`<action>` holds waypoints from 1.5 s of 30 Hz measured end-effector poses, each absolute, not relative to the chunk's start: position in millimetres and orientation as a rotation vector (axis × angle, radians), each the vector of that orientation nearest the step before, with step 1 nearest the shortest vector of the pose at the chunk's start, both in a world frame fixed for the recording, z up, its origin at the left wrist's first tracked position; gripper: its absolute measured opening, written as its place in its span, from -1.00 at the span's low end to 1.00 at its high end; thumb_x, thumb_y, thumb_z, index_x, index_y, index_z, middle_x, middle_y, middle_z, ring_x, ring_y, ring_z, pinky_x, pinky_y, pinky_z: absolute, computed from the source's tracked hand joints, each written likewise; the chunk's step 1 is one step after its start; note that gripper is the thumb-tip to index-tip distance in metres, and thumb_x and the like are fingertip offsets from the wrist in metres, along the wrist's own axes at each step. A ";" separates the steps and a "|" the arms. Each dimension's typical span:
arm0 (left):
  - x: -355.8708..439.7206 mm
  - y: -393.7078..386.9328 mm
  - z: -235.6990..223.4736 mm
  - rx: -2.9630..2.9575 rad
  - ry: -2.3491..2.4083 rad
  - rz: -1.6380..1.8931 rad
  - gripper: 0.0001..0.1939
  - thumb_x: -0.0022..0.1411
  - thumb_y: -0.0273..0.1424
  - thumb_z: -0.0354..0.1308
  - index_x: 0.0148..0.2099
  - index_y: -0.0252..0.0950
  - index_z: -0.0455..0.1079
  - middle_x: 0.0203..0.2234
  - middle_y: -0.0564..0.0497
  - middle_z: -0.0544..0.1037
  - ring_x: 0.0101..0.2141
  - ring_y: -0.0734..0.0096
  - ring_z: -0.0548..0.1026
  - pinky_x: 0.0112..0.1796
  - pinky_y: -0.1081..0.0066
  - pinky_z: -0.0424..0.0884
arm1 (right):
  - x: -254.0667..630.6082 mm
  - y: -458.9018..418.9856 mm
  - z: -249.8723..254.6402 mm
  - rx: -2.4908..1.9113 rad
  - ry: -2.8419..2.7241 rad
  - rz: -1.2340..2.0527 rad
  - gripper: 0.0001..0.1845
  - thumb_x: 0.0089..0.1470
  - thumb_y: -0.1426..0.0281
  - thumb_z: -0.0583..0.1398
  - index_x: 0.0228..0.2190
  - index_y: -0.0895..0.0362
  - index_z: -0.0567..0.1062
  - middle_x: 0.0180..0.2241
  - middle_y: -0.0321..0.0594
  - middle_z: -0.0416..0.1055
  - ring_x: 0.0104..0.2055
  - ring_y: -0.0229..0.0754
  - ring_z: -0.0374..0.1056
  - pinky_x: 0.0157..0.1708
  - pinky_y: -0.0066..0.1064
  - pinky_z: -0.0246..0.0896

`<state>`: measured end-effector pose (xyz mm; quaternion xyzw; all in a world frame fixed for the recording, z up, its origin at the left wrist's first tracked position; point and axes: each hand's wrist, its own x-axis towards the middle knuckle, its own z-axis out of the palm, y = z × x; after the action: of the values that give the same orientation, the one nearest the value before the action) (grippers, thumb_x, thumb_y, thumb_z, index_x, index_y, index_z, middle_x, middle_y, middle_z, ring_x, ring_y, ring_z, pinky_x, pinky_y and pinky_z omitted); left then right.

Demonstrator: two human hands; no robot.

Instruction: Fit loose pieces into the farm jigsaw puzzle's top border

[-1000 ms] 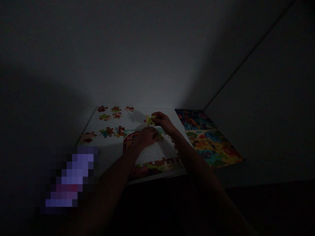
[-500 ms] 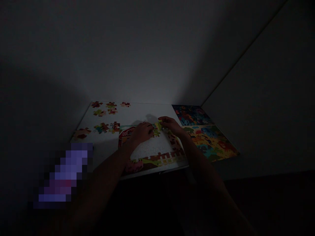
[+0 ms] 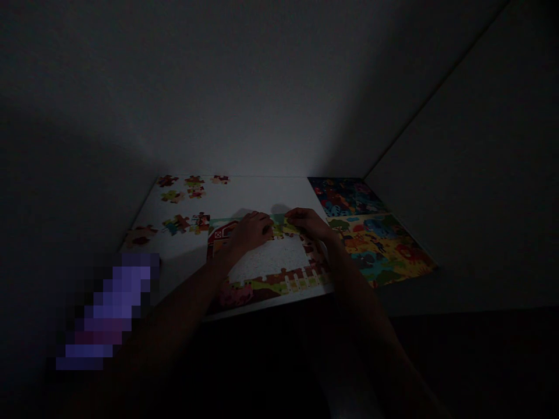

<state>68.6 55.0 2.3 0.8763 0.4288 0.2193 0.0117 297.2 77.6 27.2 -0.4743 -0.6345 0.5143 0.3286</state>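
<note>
A partly joined farm jigsaw puzzle (image 3: 262, 282) lies on the white table, its pieces forming a frame around a bare middle. My left hand (image 3: 253, 230) rests on the puzzle's top edge beside the red barn, fingers curled down; what is under the fingertips is hidden. Between the thumb and fingers of my right hand (image 3: 309, 222) is a yellow-green puzzle piece (image 3: 290, 225), at the top edge near the upper right corner. It seems to touch the row, but in this dim light I cannot tell whether it is locked in.
Several loose puzzle pieces (image 3: 172, 196) lie at the table's far left, more (image 3: 141, 235) nearer its left edge. On the right are a dark picture sheet (image 3: 345, 196) and a yellow animal picture (image 3: 379, 247). A blurred-out purple shape (image 3: 117, 302) stands at left. Walls enclose the table (image 3: 266, 195).
My right hand has lowered slightly, bringing the yellow-green piece down against the puzzle's top edge. My left hand stays in nearly the same place. The view has shifted a little.
</note>
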 end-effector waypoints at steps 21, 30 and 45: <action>62.8 64.9 1.7 2.591 1.216 0.696 -0.78 0.31 -0.44 0.07 -0.10 -0.26 0.52 -0.09 -0.05 0.57 -0.05 0.26 0.47 0.07 0.19 0.33 | 289.0 59.6 25.8 -1.330 -2.074 0.825 -0.82 0.03 0.43 0.22 -0.29 0.12 0.60 -0.25 -0.19 0.49 -0.22 -0.17 0.37 -0.16 -0.33 0.24; 65.2 59.7 10.1 2.680 1.200 0.590 -0.77 0.31 -0.45 0.05 -0.07 -0.24 0.51 -0.11 -0.03 0.57 -0.05 0.27 0.46 0.09 0.22 0.30 | 289.1 60.8 22.1 -1.313 -2.154 0.735 -0.86 0.09 0.41 0.21 -0.29 0.11 0.57 -0.26 -0.18 0.46 -0.19 -0.15 0.35 -0.12 -0.30 0.22; 72.9 51.0 4.2 2.724 1.027 0.625 -0.75 0.33 -0.39 0.08 -0.02 -0.19 0.52 -0.09 -0.06 0.52 -0.03 0.24 0.43 0.05 0.18 0.33 | 289.0 61.7 16.2 -1.224 -2.269 0.537 -0.90 0.15 0.42 0.20 -0.32 0.12 0.55 -0.29 -0.19 0.42 -0.21 -0.14 0.33 -0.14 -0.30 0.21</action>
<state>72.9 51.0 4.2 0.9118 0.3439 0.2090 0.0820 289.0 61.7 16.2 -0.4500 -0.8339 0.1973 0.2513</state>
